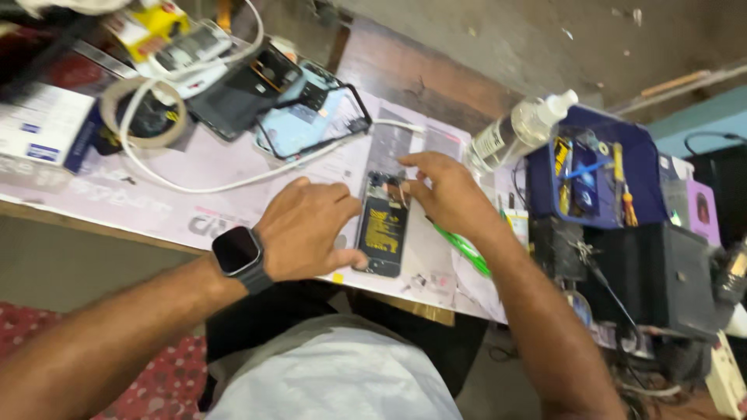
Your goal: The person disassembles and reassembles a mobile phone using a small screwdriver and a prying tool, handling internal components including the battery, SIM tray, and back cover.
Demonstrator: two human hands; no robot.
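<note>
An opened phone with its back cover off lies on the pale work mat, showing a yellow-labelled battery. My left hand, with a dark smartwatch on the wrist, rests on the mat and steadies the phone's left edge with its fingers. My right hand reaches over the phone's top right corner, fingertips pinched at the upper edge. Whether a small part or tool sits between those fingertips is hidden.
A phone frame with screen, more dismantled phones, a white cable and a tape roll lie at the back left. A clear bottle, a blue tool holder, a green tool and black equipment crowd the right.
</note>
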